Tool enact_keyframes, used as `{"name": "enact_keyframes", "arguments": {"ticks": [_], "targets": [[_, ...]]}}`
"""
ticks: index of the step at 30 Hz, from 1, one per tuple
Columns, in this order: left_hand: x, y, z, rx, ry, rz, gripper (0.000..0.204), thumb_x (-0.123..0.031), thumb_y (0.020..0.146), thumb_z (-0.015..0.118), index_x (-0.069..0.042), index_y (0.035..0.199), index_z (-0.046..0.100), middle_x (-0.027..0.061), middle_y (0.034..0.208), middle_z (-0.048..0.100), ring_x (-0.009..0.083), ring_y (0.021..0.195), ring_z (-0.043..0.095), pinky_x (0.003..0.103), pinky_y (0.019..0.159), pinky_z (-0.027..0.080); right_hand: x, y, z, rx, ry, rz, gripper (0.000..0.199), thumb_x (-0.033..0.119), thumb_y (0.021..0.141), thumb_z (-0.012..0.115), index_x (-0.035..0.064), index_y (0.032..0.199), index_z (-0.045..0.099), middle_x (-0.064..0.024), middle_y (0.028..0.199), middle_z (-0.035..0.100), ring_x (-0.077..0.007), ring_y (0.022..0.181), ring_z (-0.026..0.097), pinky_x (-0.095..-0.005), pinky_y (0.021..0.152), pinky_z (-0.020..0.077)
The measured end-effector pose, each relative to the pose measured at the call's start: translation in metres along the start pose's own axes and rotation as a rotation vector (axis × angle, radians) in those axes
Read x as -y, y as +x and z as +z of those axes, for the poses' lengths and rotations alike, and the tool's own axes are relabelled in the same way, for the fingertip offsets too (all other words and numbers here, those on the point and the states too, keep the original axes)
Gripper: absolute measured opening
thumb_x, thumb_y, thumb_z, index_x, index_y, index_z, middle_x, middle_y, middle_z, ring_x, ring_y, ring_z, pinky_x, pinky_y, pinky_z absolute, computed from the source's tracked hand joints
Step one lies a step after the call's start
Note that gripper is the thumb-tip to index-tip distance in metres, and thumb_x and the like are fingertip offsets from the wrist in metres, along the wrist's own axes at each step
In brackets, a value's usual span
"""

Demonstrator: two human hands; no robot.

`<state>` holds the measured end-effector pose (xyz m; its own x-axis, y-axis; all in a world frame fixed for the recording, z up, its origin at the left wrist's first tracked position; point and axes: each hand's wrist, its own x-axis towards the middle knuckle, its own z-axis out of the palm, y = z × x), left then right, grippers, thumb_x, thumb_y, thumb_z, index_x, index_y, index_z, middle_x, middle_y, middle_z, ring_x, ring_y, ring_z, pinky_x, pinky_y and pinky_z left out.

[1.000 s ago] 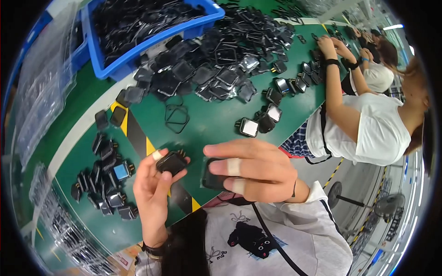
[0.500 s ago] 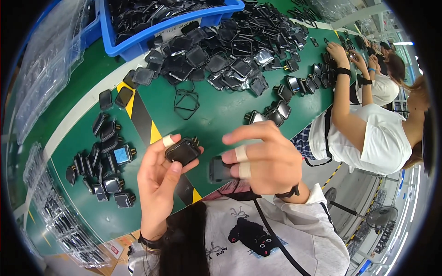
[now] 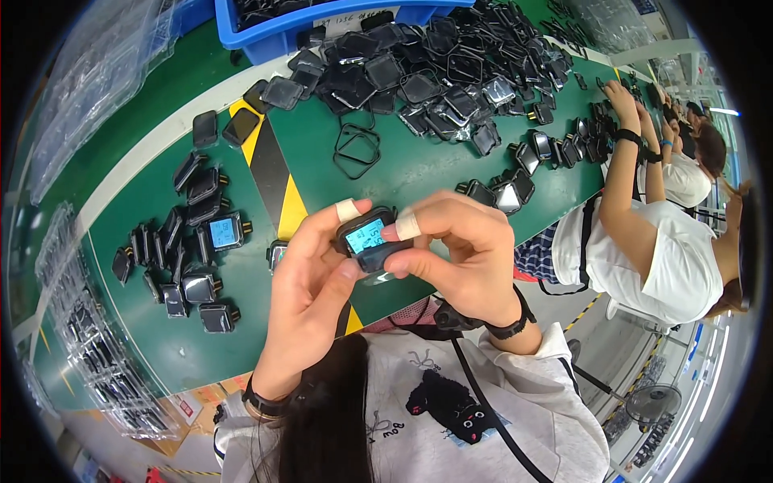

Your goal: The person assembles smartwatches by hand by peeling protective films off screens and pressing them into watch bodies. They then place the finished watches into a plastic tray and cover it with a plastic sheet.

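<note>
A small square black device [image 3: 362, 236] with a lit blue screen is held in front of my chest. My left hand [image 3: 310, 282] is closed round its left side, thumb below and index finger along the top. From the other side, my right hand [image 3: 471, 256] pinches its right edge with thumb and index finger. A dark piece covers the screen's lower part; whether it is loose or part of the device I cannot tell. Tape wraps a finger on each hand. Partly hidden behind my left hand, another device [image 3: 276, 253] lies on the table.
Left of a striped tape line [image 3: 276, 165], several black devices lie grouped, one with a lit blue screen [image 3: 227, 232]. Black covers and frames [image 3: 435, 72] form a heap below a blue bin [image 3: 278, 44]. Loose black frames [image 3: 356, 153] lie nearer. A co-worker's arm [image 3: 620, 169] reaches over the right side.
My right hand has moved to the device in my left hand, and both now grip a device whose screen is lit. Another device now lies beside my left hand. The view has shifted.
</note>
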<state>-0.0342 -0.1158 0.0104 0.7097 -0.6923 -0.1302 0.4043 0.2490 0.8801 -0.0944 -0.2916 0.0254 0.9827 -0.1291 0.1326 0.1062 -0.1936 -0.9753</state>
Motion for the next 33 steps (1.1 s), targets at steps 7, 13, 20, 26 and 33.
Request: {"name": "enact_keyframes", "arguments": {"ticks": [7, 13, 20, 26, 33], "targets": [[0.0, -0.003, 0.002, -0.017, -0.109, 0.0, 0.048, 0.012, 0.086, 0.04, 0.006, 0.133, 0.034, 0.0166, 0.133, 0.043, 0.0237, 0.12, 0.047, 0.036, 0.093, 0.047, -0.005, 0.001, 0.01, -0.072, 0.013, 0.03, 0.029, -0.006, 0.068, 0.077, -0.0001, 0.094, 0.066, -0.0093, 0.1, 0.055, -0.0095, 0.065, 0.06, -0.0226, 0.058, 0.047], [0.006, -0.005, 0.006, -0.095, 0.014, 0.008, 0.05, 0.017, 0.081, 0.05, 0.005, 0.128, 0.04, 0.0171, 0.131, 0.046, 0.0213, 0.107, 0.058, 0.031, 0.086, 0.052, -0.005, 0.008, 0.012, -0.041, -0.3, -0.177, 0.028, -0.003, 0.07, 0.076, -0.0004, 0.096, 0.065, -0.0096, 0.1, 0.054, -0.0109, 0.073, 0.06, -0.0234, 0.06, 0.0469], [0.014, -0.008, 0.012, -0.244, 0.117, 0.167, 0.034, 0.021, 0.077, 0.055, 0.007, 0.108, 0.055, 0.0133, 0.11, 0.056, 0.0194, 0.094, 0.064, 0.027, 0.075, 0.054, -0.012, -0.006, 0.014, -0.03, 0.174, -0.036, 0.029, -0.002, 0.073, 0.073, -0.0031, 0.099, 0.06, -0.0114, 0.092, 0.056, -0.0203, 0.083, 0.059, -0.0284, 0.066, 0.0466], [0.007, -0.01, 0.018, -0.28, 0.188, 0.217, 0.023, 0.018, 0.076, 0.059, 0.008, 0.097, 0.058, 0.0102, 0.093, 0.056, 0.0176, 0.088, 0.063, 0.025, 0.067, 0.054, -0.014, -0.008, 0.018, -0.046, 0.021, -0.259, 0.02, -0.003, 0.077, 0.07, -0.0042, 0.093, 0.058, -0.0114, 0.088, 0.055, -0.0236, 0.083, 0.059, -0.0314, 0.067, 0.0472], [0.026, -0.01, 0.003, -0.242, 0.205, 0.388, 0.01, 0.0, 0.083, 0.065, 0.004, 0.088, 0.058, 0.009, 0.084, 0.057, 0.0141, 0.074, 0.057, 0.021, 0.056, 0.047, -0.018, -0.017, 0.025, 0.004, 0.102, -0.151, 0.023, -0.003, 0.078, 0.068, -0.0031, 0.098, 0.055, -0.0109, 0.091, 0.053, -0.0234, 0.084, 0.059, -0.0319, 0.067, 0.0476]]}}
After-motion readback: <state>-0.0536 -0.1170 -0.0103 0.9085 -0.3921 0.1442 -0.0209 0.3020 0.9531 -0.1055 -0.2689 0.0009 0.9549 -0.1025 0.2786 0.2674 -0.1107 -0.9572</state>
